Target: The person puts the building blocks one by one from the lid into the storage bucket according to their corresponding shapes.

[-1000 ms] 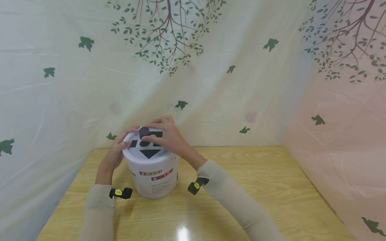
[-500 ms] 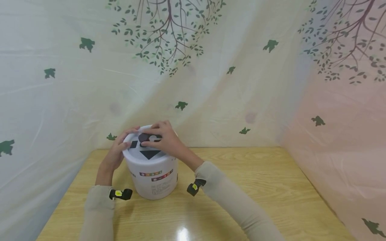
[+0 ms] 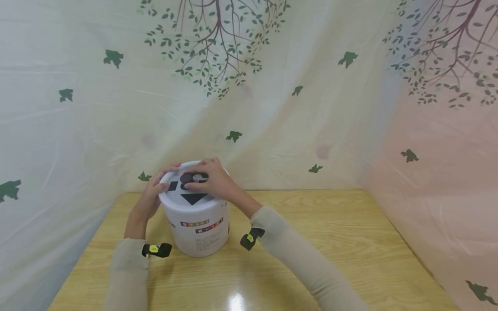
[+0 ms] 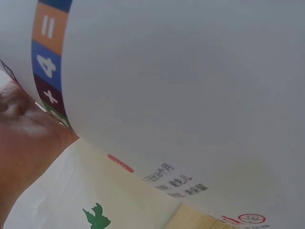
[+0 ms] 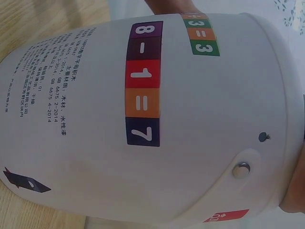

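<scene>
A white bucket (image 3: 198, 229) with a lid (image 3: 177, 199) stands upright on the table. Dark cut-outs in the lid include a triangle (image 3: 193, 198) and a slanted four-sided one (image 3: 173, 186). My left hand (image 3: 148, 196) grips the lid's left rim, thumb on top and fingers along the far edge. Over the lid, my right hand (image 3: 214, 179) pinches a dark purple block (image 3: 186, 178) between thumb and fingers, low at the cut-outs. Its underside is hidden. In the left wrist view, the left palm (image 4: 28, 133) lies beside the bucket's wall.
The wooden table (image 3: 311, 233) reaches right and forward of the bucket. A pale curtain (image 3: 272, 121) with leaf prints hangs behind it, and a pinkish one (image 3: 435, 185) at the right. Sums and small print mark the bucket's wall; a handle rivet (image 5: 241, 170) shows in the right wrist view.
My right hand has come down a little with the dark purple block, which now sits lower against the lid. The left hand and the bucket have stayed put.
</scene>
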`<state>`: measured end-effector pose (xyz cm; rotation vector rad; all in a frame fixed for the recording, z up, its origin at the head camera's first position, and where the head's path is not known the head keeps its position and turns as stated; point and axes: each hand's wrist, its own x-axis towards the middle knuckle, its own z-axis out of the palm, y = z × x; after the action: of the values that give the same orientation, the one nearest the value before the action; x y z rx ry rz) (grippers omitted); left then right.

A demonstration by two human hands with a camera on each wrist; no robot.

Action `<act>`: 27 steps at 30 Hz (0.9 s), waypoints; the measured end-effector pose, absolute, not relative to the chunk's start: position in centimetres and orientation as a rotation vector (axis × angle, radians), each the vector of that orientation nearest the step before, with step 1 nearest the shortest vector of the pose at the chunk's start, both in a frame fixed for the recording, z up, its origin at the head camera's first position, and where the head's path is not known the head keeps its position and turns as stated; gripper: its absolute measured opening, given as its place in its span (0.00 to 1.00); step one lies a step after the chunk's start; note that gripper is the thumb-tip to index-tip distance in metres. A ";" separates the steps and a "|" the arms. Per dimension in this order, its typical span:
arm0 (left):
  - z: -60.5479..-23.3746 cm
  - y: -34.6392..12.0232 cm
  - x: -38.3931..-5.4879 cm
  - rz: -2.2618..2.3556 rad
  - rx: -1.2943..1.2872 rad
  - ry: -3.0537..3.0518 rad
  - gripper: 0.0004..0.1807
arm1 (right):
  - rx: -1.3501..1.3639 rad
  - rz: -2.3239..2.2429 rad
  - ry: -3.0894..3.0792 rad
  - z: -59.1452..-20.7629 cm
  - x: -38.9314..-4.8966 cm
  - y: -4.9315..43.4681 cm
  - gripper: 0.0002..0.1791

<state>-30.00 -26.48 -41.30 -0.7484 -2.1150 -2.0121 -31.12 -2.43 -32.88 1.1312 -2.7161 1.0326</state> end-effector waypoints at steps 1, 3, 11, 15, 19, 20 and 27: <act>-41.3 -26.5 -30.0 -2.008 -0.747 -2.115 0.23 | 1.137 1.029 -2.728 -32.9 -31.2 -2.5 0.25; -41.2 -26.5 -29.9 -2.003 -0.745 -2.117 0.23 | 1.149 1.011 -2.750 -32.9 -31.3 -2.5 0.25; -41.2 -26.3 -29.9 -2.008 -0.733 -2.116 0.23 | 1.115 0.979 -2.782 -32.8 -31.3 -2.7 0.24; -41.2 -26.2 -29.9 -2.022 -0.728 -2.102 0.23 | 1.103 1.020 -2.751 -33.0 -31.3 -2.7 0.26; -41.1 -26.2 -29.9 -2.029 -0.714 -2.100 0.22 | 1.083 1.071 -2.712 -33.2 -31.4 -2.7 0.28; -41.2 -26.2 -30.0 -2.028 -0.712 -2.101 0.22 | 1.080 1.081 -2.704 -33.2 -31.4 -2.7 0.29; -41.4 -26.2 -30.2 -2.042 -0.709 -2.089 0.22 | 1.091 1.071 -2.669 -33.2 -31.4 -2.6 0.29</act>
<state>-30.19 -26.24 -41.37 -0.7086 -2.0892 -2.0425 -31.35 -2.64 -33.24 1.0914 -2.6687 1.0710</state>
